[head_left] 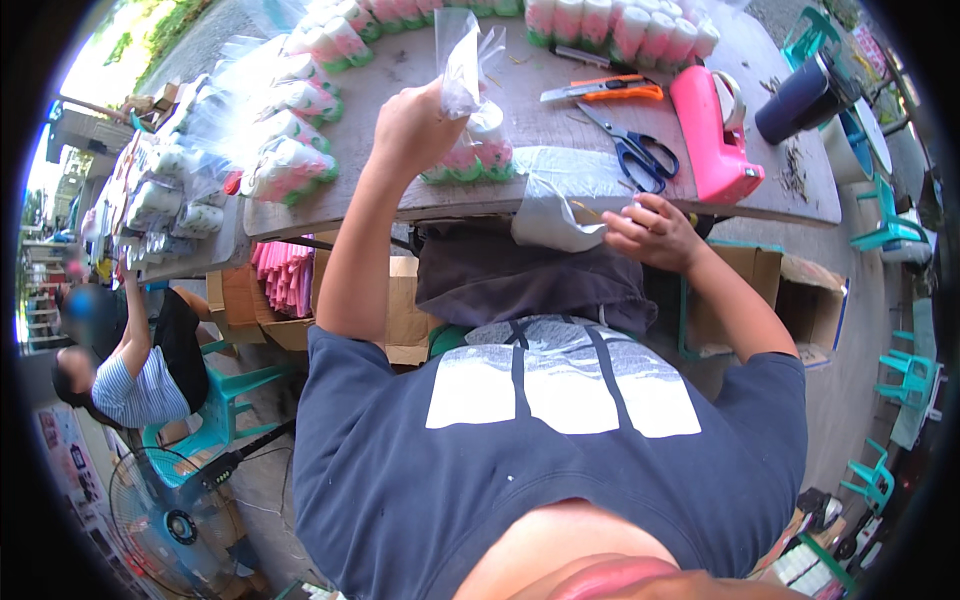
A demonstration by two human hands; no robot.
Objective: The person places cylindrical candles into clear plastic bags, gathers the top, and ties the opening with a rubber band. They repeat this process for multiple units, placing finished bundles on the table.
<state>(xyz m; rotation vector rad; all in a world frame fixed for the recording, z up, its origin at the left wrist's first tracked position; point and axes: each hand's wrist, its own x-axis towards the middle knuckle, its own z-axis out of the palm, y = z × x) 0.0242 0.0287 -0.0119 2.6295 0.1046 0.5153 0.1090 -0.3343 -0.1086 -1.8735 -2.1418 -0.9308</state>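
Note:
My left hand is closed round the gathered neck of a clear plastic bag. The bag stands on the table near its front edge, with several white, pink and green rolls inside. Lower and to the right, my right hand has its fingers curled together, pinching a thin gold twist tie. A white plastic sheet lies by that hand and hangs over the table edge. Dark blue-handled scissors lie just beyond the right hand.
An orange utility knife, a pink tape dispenser and a dark tumbler occupy the table's right side. Bagged rolls line its left and far sides. Cardboard boxes stand underneath. A person sits at left near a fan.

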